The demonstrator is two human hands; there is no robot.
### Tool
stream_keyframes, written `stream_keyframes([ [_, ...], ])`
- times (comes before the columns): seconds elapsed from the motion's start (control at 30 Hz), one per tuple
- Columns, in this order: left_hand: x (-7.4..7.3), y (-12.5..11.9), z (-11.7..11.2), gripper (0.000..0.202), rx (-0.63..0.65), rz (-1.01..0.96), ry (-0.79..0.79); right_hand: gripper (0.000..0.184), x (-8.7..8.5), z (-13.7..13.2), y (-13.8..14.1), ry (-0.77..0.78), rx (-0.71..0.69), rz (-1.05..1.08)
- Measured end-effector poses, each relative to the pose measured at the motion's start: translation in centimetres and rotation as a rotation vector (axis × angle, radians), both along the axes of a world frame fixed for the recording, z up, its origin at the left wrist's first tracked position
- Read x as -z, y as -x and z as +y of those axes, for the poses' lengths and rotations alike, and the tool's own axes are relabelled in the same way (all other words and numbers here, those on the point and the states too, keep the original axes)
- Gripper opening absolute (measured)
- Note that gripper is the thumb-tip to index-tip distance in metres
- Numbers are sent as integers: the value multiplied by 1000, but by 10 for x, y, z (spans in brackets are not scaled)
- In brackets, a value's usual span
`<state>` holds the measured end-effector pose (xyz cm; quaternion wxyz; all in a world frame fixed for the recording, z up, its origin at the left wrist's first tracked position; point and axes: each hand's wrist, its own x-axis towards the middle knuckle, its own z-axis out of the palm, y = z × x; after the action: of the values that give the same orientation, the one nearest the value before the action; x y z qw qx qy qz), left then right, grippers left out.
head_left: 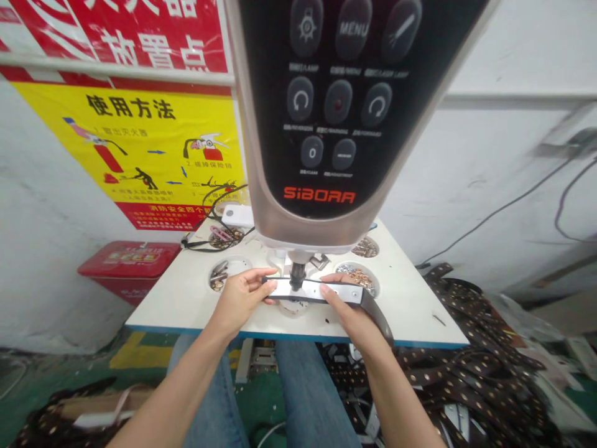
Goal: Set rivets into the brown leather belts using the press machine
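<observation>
The left hand (237, 302) closes its fingers (259, 274) narrowly on one end of a dark strap (379, 316): the thumb presses on the pale face at that end, the index finger reaches past the far edge, and another fingertip shows just under the near edge. The right hand (352, 318) holds the same strap farther along, its thumb flat on the pale face and other fingers at the far edge; how they grip underneath is hidden.

Between the two hands the strap lies level and crosswise, white strip (342, 292) up, with small dots along it. Beyond the right thumb it bends and its dark tail hangs down beside that hand, over the near edge of the bench (415, 311).

Directly over the strap, between the hands, stands the dark press tip (297, 274) of a machine (321, 227) marked SIBORA; whether it touches the strip I cannot tell. Just behind the left hand, a round bin (240, 266) holds metal bits; behind the right, another bin (377, 287) holds coppery and silvery pieces. Farther out, studded dark straps (485, 354) heap to the right of the bench, a red box (125, 261) stands to the left, and a yellow poster (133, 146) hangs on the wall.
</observation>
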<state>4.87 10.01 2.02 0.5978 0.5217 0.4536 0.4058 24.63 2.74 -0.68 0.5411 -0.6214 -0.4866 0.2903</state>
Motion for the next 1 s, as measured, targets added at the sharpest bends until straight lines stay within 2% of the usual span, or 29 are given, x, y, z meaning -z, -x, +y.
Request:
stream_keyframes([
  [0.1,-4,0,-10,44,-51,-27,-50,22,-7,-6,10,-130,47,247],
  [0.17,-5,2,-23,42,-37,-36,-63,26,-12,-15,19,-210,20,429],
  [0.23,-5,6,-35,37,22,-12,-69,28,-13,-26,25,-183,-48,487],
  [0.33,-4,12,-45,33,116,52,-68,23,-10,-39,24,-58,-80,323],
  [0.43,-5,11,-35,34,152,62,-55,22,-6,-38,13,-37,-13,172],
  [0.53,-2,1,-15,37,121,43,-96,21,-5,-25,2,-49,56,136],
  [0.67,8,-11,3,36,76,21,-146,21,0,-10,-6,-43,68,108],
  [0.77,13,-13,4,31,54,-4,-173,22,2,-8,-8,-14,57,49],
  [1.0,13,-16,-2,34,6,-46,-147,21,4,-6,-7,0,56,56],
])
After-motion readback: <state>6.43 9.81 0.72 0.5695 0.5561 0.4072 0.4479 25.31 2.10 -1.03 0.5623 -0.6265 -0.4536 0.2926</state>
